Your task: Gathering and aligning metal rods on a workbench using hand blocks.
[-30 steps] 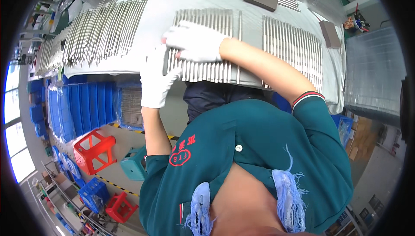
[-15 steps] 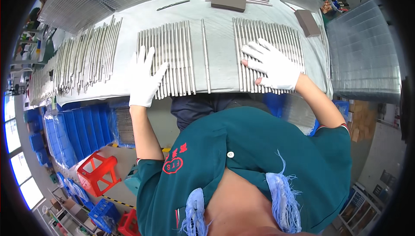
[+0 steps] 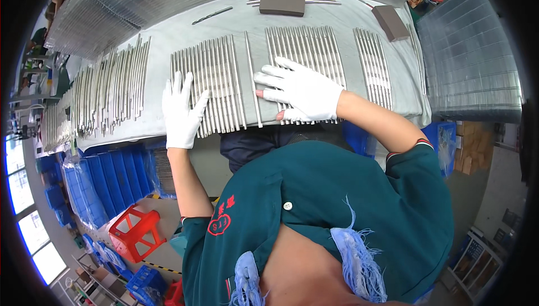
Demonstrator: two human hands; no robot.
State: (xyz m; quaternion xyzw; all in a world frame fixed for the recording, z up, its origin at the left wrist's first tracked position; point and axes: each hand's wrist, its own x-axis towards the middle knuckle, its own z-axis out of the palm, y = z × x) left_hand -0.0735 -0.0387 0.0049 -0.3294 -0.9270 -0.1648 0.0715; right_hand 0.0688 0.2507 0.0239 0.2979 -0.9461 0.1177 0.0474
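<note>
Gloved hands lie flat near the bench's (image 3: 140, 132) front edge: left hand (image 3: 181, 112), fingers spread, on one rod row (image 3: 210, 84); right hand (image 3: 300, 90), fingers apart, apparently pressing the neighbouring row (image 3: 306, 53).

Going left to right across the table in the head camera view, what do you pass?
Loose pile of metal rods → left hand → middle batch of rods → right hand → narrow row of rods.

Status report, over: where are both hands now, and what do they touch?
Left hand flat on left rod group. Right hand flat on middle rod group. One single rod lies between the groups. Nothing grasped.
</note>
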